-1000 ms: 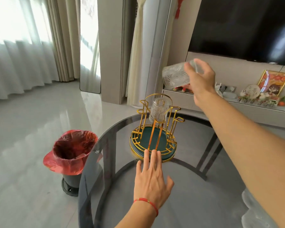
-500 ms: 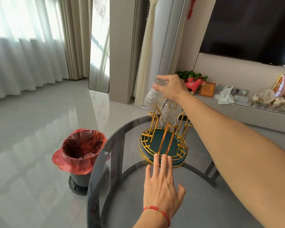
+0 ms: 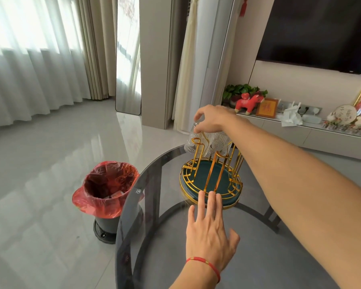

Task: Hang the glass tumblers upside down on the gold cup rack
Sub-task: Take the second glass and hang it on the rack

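Note:
The gold cup rack (image 3: 212, 180) with a dark green base stands on the round smoked-glass table (image 3: 171, 247). A ribbed glass tumbler (image 3: 193, 142) sits upside down over the rack's far-left prong, and my right hand (image 3: 212, 119) pinches its base from above. A second ribbed tumbler (image 3: 218, 146) hangs upside down on a prong just to the right, partly hidden by my right wrist. My left hand (image 3: 208, 232) lies flat on the table with fingers spread, its fingertips touching the rack's front rim.
A bin with a red liner (image 3: 106, 190) stands on the floor left of the table. Behind the table a low TV cabinet (image 3: 321, 132) carries a red toy horse (image 3: 248, 102), frames and tissues. The table's left edge curves close to the rack.
My right hand brought the tumbler down from high right, turned it over and lowered it onto the far-left prong. The view shifted closer. My left hand stayed at the rack's front rim.

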`<state>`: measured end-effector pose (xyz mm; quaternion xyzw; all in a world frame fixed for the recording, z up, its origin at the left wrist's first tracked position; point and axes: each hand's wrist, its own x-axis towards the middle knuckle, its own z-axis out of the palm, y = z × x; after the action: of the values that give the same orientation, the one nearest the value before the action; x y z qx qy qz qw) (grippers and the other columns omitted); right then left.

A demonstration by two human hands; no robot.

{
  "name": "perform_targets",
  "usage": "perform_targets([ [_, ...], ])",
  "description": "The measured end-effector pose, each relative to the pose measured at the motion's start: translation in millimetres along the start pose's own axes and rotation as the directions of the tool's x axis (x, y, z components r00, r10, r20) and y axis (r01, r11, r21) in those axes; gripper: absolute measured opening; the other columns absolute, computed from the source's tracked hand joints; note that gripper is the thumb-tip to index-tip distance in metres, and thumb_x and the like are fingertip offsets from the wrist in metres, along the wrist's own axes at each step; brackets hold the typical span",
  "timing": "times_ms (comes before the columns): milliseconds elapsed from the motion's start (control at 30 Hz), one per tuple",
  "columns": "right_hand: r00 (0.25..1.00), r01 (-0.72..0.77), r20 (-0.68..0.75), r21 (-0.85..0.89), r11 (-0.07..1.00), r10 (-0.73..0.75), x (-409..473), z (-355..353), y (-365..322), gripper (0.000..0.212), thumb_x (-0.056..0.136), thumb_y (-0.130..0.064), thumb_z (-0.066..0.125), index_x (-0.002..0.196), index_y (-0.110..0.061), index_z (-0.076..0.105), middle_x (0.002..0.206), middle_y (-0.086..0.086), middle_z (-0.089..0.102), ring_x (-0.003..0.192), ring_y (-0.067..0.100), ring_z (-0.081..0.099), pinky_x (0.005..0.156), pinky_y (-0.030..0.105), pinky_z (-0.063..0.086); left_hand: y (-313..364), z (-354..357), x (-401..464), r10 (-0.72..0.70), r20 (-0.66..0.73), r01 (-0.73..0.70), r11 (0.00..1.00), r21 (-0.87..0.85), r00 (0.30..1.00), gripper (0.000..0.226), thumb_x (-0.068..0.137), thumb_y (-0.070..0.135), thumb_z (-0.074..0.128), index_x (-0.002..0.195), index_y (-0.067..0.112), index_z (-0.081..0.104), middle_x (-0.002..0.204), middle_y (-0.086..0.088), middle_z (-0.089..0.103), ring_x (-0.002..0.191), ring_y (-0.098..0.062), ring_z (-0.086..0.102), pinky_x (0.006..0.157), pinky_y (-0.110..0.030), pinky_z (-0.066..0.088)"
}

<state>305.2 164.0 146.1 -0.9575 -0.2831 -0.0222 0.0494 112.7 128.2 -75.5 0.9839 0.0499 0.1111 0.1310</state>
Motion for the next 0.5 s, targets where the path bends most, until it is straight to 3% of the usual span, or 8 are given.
perform_targets([
  [200, 0.996, 0.086, 0.046, -0.137, 0.987, -0.081, -10, -2, -1, 0.058, 0.092, -0.053, 0.061, 0.147, -0.035, 0.056, 0.152, 0.008, 0.057, 0.140, 0.035, 0.050, 0.110, 0.054, 0.040, 0, -1, -1, -0.008, -0.037, 0.008, 1.000, 0.008, 0.999, 0.088, 0.091, 0.061, 0.027, 0.161, 0.014, 0.000, 0.172, -0.008, 0.002, 0.156, -0.031, -0.013, 0.126, -0.053, 0.010],
  [333, 0.975, 0.146, -0.138, -0.193, 0.970, -0.174, -40, 10, 6, 0.053, 0.099, -0.049, 0.047, 0.146, -0.026, 0.056, 0.146, 0.009, 0.061, 0.138, 0.031, 0.050, 0.111, 0.054, 0.037, -2, 0, 2, -0.021, -0.049, 0.022, 1.000, 0.015, 0.999, 0.089, 0.090, 0.061, 0.028, 0.161, 0.013, 0.004, 0.172, -0.009, 0.007, 0.157, -0.032, -0.008, 0.126, -0.052, 0.014],
  [433, 0.955, 0.170, -0.227, -0.121, 0.978, -0.194, -83, 22, 16, 0.058, 0.102, -0.039, 0.049, 0.156, -0.020, 0.042, 0.166, 0.011, 0.038, 0.154, 0.031, 0.031, 0.122, 0.054, 0.027, -2, -1, 1, -0.024, -0.017, 0.025, 0.999, 0.037, 1.000, 0.090, 0.091, 0.064, 0.026, 0.161, 0.013, 0.000, 0.172, -0.009, 0.004, 0.156, -0.032, -0.010, 0.126, -0.051, 0.013],
  [500, 0.943, 0.175, -0.281, -0.041, 0.984, -0.179, -120, 28, 19, 0.058, 0.101, -0.036, 0.051, 0.156, -0.019, 0.041, 0.169, 0.011, 0.033, 0.157, 0.030, 0.025, 0.124, 0.050, 0.022, -2, -3, 0, -0.033, -0.011, 0.033, 0.999, 0.042, 0.999, 0.091, 0.091, 0.065, 0.028, 0.161, 0.013, 0.000, 0.172, -0.009, 0.002, 0.156, -0.032, -0.010, 0.127, -0.048, 0.011],
])
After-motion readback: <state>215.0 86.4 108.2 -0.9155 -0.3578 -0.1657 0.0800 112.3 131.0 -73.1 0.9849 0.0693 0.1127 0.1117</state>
